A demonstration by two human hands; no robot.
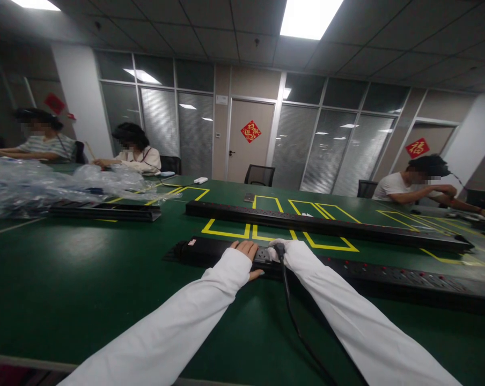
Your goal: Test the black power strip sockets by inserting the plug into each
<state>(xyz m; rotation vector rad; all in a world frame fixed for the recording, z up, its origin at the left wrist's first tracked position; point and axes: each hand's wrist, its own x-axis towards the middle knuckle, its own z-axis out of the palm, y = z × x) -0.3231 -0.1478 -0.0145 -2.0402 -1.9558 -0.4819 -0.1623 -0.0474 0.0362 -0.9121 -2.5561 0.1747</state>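
A long black power strip [371, 271] lies across the green table [85, 279] in front of me. My left hand [248, 254] rests on its left part, fingers laid over the top, thumb at the near side. My right hand [278, 249], in a white glove, is closed on a black plug [280, 249] pressed at the strip. The plug's black cable [293, 316] trails back toward me between my white sleeves.
A second long black strip [326, 222] lies farther back over yellow tape outlines [226, 233]. A third strip [105, 210] and crumpled clear plastic bags [45, 185] lie at the left. Three seated people work at the far and right sides.
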